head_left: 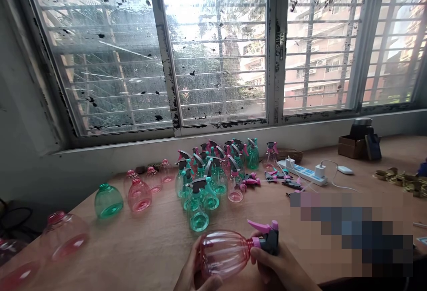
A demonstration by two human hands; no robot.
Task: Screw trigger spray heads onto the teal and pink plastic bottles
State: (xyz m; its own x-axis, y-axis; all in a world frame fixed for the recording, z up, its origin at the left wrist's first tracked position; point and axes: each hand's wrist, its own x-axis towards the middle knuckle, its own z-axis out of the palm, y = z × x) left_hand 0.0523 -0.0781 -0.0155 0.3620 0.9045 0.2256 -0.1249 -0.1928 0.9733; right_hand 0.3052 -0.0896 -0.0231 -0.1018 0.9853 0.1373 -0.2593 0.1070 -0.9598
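Barred windows with flaking dark marks (216,60) run behind a wood-toned counter (143,251) and backlight everything on it. Test piece: a clear pink, ribbed, rounded bottle (223,253), held on its side at the near edge of the view, base toward the left, neck toward the right. A pink-and-dark-grey sprayer head (271,240) sits at its neck, trigger uppermost; whether the collar is fully seated cannot be told.

Grip: fingers of the left hand (192,269) wrap the base end of the bottle, thumb along the near side. Fingers of the right hand (282,260) close around the sprayer head near the pink collar, thumb at the neck; some are hidden behind it.

Handling, judged by eye: thin plastic, no liquid showing, so probably light; walls likely flex if squeezed hard at the middle. Smooth gloss suggests some slip, though the ribs should help. Best holds: broad wrap low on the body, plus a pinch on the collar. Trigger looks the weakest part; avoid gripping there.

Nearby: an upright clear green spray bottle (199,220) fronts a cluster of similar ones; loose pink-and-dark sprayer heads (251,180) lie right of it; an uncapped green rounded bottle (108,202) stands farther left
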